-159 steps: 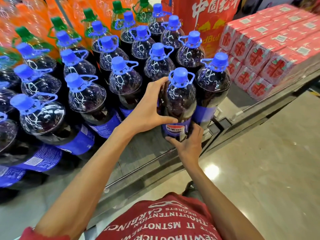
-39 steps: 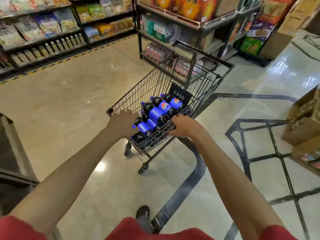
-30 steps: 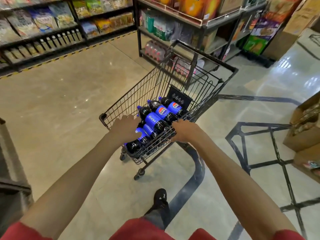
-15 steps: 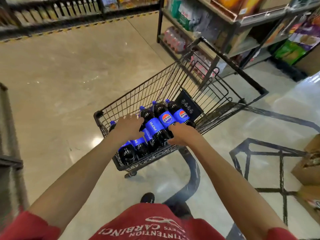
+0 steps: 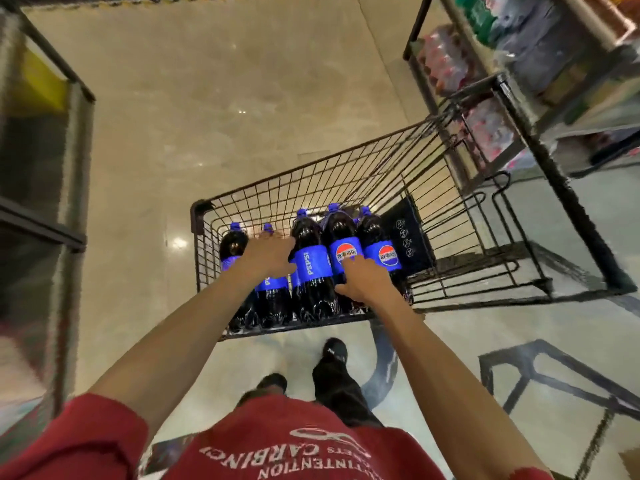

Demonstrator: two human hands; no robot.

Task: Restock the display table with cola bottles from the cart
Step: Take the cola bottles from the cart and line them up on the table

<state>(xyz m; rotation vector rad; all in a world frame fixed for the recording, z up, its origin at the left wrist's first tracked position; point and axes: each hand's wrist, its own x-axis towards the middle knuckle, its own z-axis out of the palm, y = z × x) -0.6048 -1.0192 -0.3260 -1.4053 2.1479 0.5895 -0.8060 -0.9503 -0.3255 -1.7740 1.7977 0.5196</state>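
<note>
In the cart (image 5: 346, 178) lay cola bottles (image 5: 313, 268). The right hand (image 5: 363, 284) touched a bottle, fingers released; the left hand (image 5: 268, 259) covered another, grip unclear. Better to lift 1 bottle by its body.

A wire cart (image 5: 346, 174) is seen standing on a glossy beige floor (image 5: 225, 98), in which dark inlaid lines are set at the right. Five cola bottles (image 5: 311, 268) are laid side by side on the cart's base, touching one another, with their blue caps turned towards the far wall and their bottoms against the near one. A black panel (image 5: 408, 233) is propped just beside the rightmost bottle. A shelf rack (image 5: 512, 81) loaded with packaged goods is placed on the floor close behind the cart's right side.
</note>
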